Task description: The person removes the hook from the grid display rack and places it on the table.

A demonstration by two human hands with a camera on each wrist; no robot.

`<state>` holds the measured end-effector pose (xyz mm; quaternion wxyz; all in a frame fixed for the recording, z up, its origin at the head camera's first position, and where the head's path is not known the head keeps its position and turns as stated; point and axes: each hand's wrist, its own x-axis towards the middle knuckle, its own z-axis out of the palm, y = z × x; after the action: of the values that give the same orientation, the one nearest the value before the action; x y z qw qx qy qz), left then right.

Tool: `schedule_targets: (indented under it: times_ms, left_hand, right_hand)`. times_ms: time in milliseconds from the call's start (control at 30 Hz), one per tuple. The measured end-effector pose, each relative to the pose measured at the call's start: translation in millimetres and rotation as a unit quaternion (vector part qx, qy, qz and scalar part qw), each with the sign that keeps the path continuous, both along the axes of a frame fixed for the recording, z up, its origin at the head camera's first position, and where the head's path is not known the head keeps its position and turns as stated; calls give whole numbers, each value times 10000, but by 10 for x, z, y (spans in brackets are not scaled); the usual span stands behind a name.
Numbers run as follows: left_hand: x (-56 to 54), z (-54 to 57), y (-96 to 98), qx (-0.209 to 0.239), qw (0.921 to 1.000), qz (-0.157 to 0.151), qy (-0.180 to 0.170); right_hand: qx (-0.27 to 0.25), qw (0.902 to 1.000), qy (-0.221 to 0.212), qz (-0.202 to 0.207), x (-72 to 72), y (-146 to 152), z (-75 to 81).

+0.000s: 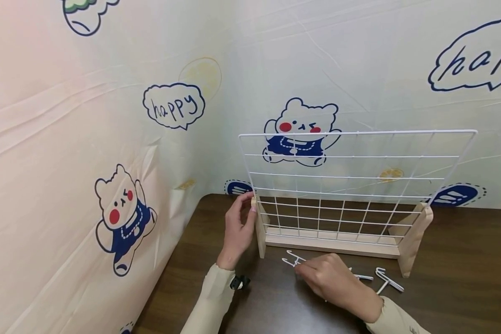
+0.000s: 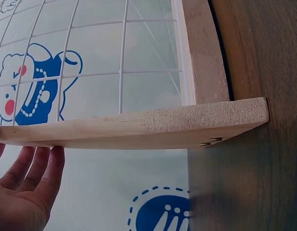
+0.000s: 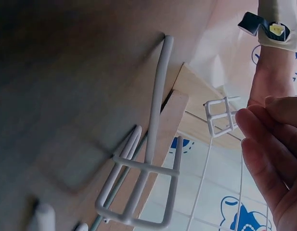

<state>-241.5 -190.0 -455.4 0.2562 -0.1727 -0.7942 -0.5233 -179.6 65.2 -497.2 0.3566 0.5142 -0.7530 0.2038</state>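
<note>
A white wire grid panel point(image 1: 346, 176) stands in a pale wooden stand with two side boards. My left hand point(image 1: 239, 227) holds the top of the left side board point(image 2: 105, 127), its fingers against the outer face. Low over the table, my right hand point(image 1: 331, 278) pinches a small white wire hook point(image 3: 218, 115), whose prongs stick out past the fingertips on the left. Another white wire hook point(image 1: 388, 280) lies to the right of that hand. One more hook point(image 1: 363, 277) shows partly from behind the hand.
The stand's wooden base bar point(image 1: 330, 245) runs between the side boards, and the right side board point(image 1: 415, 241) stands beyond the loose hooks. The dark brown table point(image 1: 271, 306) lies beneath. Printed cloth point(image 1: 217, 153) hangs at the back and left.
</note>
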Motion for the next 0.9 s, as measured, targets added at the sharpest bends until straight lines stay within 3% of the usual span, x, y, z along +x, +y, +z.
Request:
schedule_targets:
  times_ms: [900]
  left_hand:
    - [-9, -4, 2, 36, 10000, -8, -5]
  right_hand:
    - [499, 9979, -208, -347, 53, 3, -41]
